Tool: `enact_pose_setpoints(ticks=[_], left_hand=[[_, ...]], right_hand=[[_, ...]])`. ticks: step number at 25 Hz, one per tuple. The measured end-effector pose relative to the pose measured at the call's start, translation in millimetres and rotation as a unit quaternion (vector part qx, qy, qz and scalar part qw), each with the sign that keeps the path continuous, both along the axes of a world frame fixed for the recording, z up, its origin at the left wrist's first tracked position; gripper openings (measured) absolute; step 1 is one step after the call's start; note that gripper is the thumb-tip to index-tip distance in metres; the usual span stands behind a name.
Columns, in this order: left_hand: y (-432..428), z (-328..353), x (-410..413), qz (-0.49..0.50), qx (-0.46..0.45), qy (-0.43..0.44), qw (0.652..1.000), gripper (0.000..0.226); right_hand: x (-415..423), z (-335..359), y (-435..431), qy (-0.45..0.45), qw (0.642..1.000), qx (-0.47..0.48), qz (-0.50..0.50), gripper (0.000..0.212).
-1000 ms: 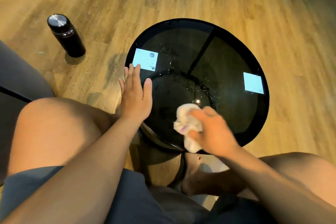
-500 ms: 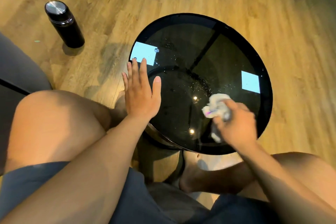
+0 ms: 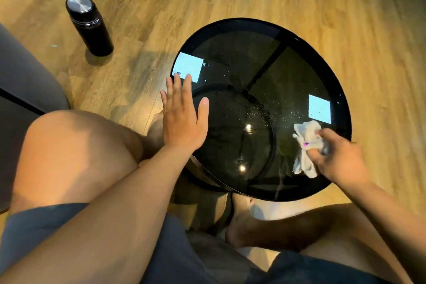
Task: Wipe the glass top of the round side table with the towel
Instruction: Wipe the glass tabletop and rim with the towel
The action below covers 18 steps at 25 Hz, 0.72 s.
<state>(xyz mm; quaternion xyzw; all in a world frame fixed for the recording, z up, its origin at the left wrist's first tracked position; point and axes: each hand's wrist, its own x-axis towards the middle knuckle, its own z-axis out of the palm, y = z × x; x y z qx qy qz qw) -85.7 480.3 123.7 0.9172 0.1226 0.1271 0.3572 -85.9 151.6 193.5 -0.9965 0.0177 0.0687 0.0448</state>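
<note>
A round side table (image 3: 244, 23) with a dark glass top stands on the wood floor between my knees. Small droplets speckle the glass near its middle. My right hand (image 3: 338, 157) grips a crumpled white towel (image 3: 305, 145) and presses it on the glass near the right rim. My left hand (image 3: 182, 115) lies flat with fingers spread on the left edge of the glass, holding nothing.
A black flask (image 3: 88, 25) with a silver lid stands on the floor to the far left. A dark grey seat edge (image 3: 25, 80) runs along the left. My bare knees and a foot (image 3: 249, 230) sit close under the table's near side.
My right hand has swept the towel from the near middle of the glass across to the right rim. My left hand has stayed flat on the left edge.
</note>
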Motion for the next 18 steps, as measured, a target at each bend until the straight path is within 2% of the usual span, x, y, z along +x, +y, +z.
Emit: enact_pose_setpoints(ticks=[3,5,9,12,15,18], left_hand=[[1,-2,1,-0.002,0.005,0.008,1.0,0.065],[1,-3,1,-0.003,0.006,0.007,1.0,0.064],[2,-4,4,0.003,0.006,0.007,1.0,0.063],[0,-2,2,-0.003,0.007,0.009,1.0,0.064],[1,0,3,-0.002,0.004,0.014,1.0,0.064],[0,2,-1,-0.007,0.002,0.009,1.0,0.063]], right_hand=[[25,11,-54,0.016,0.995,-0.054,-0.088,0.045],[30,5,-58,0.003,0.993,-0.066,-0.095,0.05],[26,-16,-24,0.0,0.99,-0.02,-0.141,0.058],[15,-6,2,-0.036,0.986,0.041,-0.157,0.047],[-31,-8,66,-0.026,0.993,0.093,-0.065,0.044],[-83,-18,134,0.034,0.969,0.183,0.16,0.052]])
